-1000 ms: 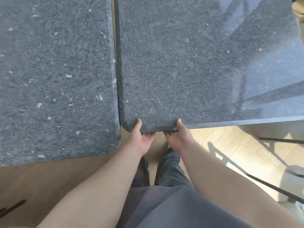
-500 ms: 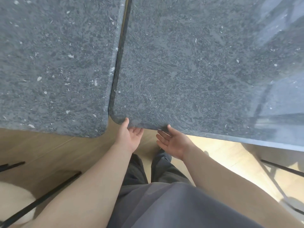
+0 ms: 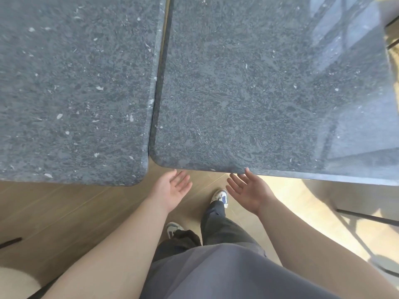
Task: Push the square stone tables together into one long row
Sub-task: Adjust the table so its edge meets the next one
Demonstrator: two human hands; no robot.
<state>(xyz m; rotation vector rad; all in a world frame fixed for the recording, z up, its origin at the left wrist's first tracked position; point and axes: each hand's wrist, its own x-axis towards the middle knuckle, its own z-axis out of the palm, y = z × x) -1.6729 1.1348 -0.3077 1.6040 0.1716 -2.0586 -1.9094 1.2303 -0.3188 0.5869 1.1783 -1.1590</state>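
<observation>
Grey speckled stone, two square tops. Left table (image 3: 73, 89): its near edge sits closer to me than its neighbour's, rounded corner at lower right. Right table (image 3: 248, 89): side edge runs alongside the left table's, touching or nearly so near the corner, with a thin gap widening toward the far end; near edge slants away to the right. My left hand (image 3: 171, 188): released, palm up, fingers straight, just below the right table's corner, holding nothing. My right hand (image 3: 248, 192): released, fingers spread, thumb tip at the near edge. Wooden floor (image 3: 71, 212): open room beneath both hands, around my shoes.
</observation>
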